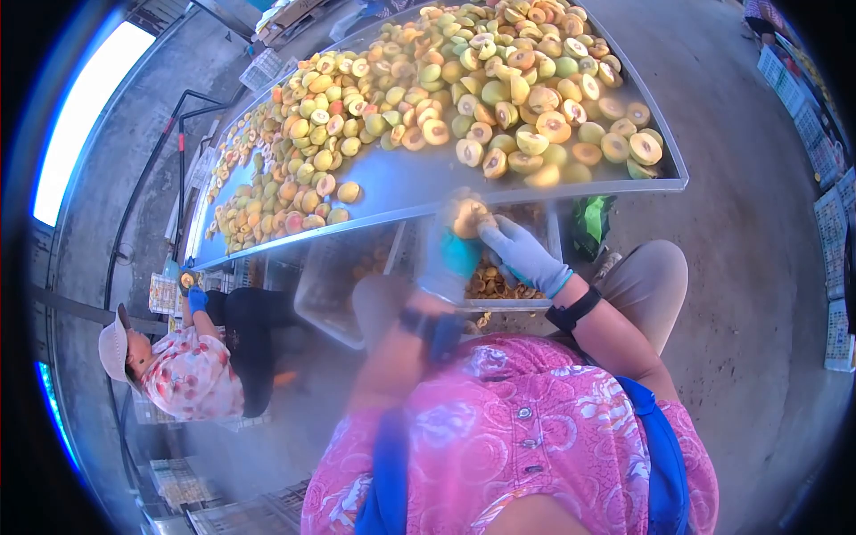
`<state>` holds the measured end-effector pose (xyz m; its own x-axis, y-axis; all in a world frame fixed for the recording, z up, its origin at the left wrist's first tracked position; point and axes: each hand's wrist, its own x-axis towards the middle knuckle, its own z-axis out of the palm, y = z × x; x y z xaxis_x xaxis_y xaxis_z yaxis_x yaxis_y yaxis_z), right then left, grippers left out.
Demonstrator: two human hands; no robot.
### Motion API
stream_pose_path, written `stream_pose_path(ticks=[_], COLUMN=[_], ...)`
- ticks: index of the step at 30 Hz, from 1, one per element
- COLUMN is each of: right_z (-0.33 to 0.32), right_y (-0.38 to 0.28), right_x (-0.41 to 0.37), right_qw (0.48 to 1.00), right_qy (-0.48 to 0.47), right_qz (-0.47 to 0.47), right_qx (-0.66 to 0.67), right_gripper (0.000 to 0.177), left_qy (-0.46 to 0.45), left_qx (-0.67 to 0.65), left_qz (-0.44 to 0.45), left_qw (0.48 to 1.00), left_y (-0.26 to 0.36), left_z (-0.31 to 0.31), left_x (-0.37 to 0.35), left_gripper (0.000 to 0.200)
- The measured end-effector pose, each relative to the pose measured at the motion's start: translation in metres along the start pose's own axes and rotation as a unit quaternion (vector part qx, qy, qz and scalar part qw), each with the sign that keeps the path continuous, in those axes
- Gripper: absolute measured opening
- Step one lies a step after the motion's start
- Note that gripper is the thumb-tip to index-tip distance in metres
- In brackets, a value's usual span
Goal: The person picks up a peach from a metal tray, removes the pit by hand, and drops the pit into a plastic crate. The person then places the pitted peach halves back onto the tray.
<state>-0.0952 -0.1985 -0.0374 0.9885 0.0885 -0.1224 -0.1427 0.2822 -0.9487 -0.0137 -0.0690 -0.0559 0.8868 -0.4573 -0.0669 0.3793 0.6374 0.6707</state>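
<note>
My left hand (pixel 453 259), in a grey and teal glove, is blurred by haze and closed around a peach half (pixel 467 218) just below the front edge of the metal table. Against the fruit's right side, my right hand (pixel 524 256) in a grey glove has its fingers pinched together. Whatever those fingers grip, if anything, is hidden. Under both hands stands a crate (pixel 555 234) with brownish pits or scraps (pixel 495 285) in it. Many halved peaches (pixel 526 98) are heaped on the metal table (pixel 406 183) ahead, several with their cut faces up.
Left of the crate is another pale bin (pixel 325 299). A dark green plastic bag (pixel 591 223) hangs by the table's underside. At left, a co-worker (pixel 192 370) with blue gloves handles fruit at the table's corner. Stacked crates (pixel 829 232) line the right side.
</note>
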Motion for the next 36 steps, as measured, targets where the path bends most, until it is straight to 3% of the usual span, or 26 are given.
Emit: stream_pose_path(ticks=[3, 7, 9, 11, 13, 15, 18, 20, 21, 24, 26, 28, 30, 32, 33, 35, 36], right_z=[0.002, 0.003, 0.003, 0.006, 0.007, 0.009, 0.006, 0.006, 0.006, 0.009, 0.008, 0.004, -0.001, 0.0, 0.002, 0.007, 0.008], right_y=[0.006, 0.018, 0.023, 0.029, 0.03, 0.018, 0.014, 0.012, 0.011, 0.009, 0.004, 0.007, 0.016, 0.019, 0.018, 0.016, 0.016], right_x=[0.0, 0.004, 0.005, 0.007, 0.006, -0.001, -0.005, -0.008, -0.009, -0.011, -0.013, -0.011, -0.008, -0.009, -0.01, -0.012, -0.013], right_qw=[0.998, 0.993, 0.974, 0.977, 0.978, 0.991, 0.992, 0.993, 0.992, 0.995, 0.993, 0.989, 0.974, 0.976, 0.979, 0.983, 0.986], right_qy=[0.019, 0.03, 0.041, 0.035, 0.031, 0.006, -0.039, -0.058, -0.076, -0.05, -0.059, -0.068, -0.148, -0.144, -0.14, -0.114, -0.086], right_qz=[-0.021, -0.047, -0.056, -0.075, -0.094, -0.009, -0.017, 0.021, 0.059, 0.067, 0.099, 0.129, 0.127, 0.122, 0.113, 0.126, 0.138], right_qx=[-0.053, -0.109, -0.214, -0.198, -0.183, -0.137, -0.118, -0.1, -0.082, -0.062, -0.025, 0.011, 0.117, 0.107, 0.099, 0.064, 0.029], right_gripper=[0.048, 0.05, 0.052, 0.053, 0.054, 0.057, 0.058, 0.058, 0.058, 0.054, 0.053, 0.051, 0.048, 0.046, 0.044, 0.042, 0.04], left_qy=[-0.018, -0.037, -0.037, 0.036, 0.041, 0.047, 0.015, 0.083, 0.084, 0.036, 0.072, 0.067, 0.061, 0.081, 0.084, 0.081, 0.081], left_qx=[0.008, 0.113, 0.159, 0.246, 0.236, 0.225, 0.149, 0.051, 0.051, 0.112, 0.355, 0.315, 0.274, 0.196, 0.195, 0.342, 0.342], left_qz=[0.012, 0.07, 0.093, 0.12, 0.118, 0.117, 0.052, -0.056, -0.057, -0.008, 0.114, 0.07, 0.026, -0.049, -0.048, 0.097, 0.095], left_qw=[1.0, 0.99, 0.982, 0.961, 0.964, 0.966, 0.987, 0.994, 0.994, 0.993, 0.925, 0.944, 0.959, 0.976, 0.976, 0.931, 0.931], left_y=[-0.003, -0.001, -0.001, -0.002, -0.003, -0.002, 0.005, 0.009, 0.008, 0.004, 0.002, 0.006, 0.013, 0.019, 0.016, 0.001, -0.005], left_z=[-0.005, 0.004, 0.004, -0.002, -0.002, -0.001, 0.005, 0.011, 0.007, 0.006, 0.012, 0.007, 0.013, 0.019, 0.014, -0.003, -0.012], left_x=[0.003, -0.004, -0.005, -0.002, 0.0, 0.0, 0.0, -0.002, -0.001, -0.003, -0.009, -0.006, -0.007, -0.012, -0.012, -0.01, -0.008], left_gripper=[0.033, 0.034, 0.031, 0.031, 0.031, 0.032, 0.034, 0.036, 0.036, 0.042, 0.048, 0.051, 0.053, 0.055, 0.055, 0.056, 0.056])
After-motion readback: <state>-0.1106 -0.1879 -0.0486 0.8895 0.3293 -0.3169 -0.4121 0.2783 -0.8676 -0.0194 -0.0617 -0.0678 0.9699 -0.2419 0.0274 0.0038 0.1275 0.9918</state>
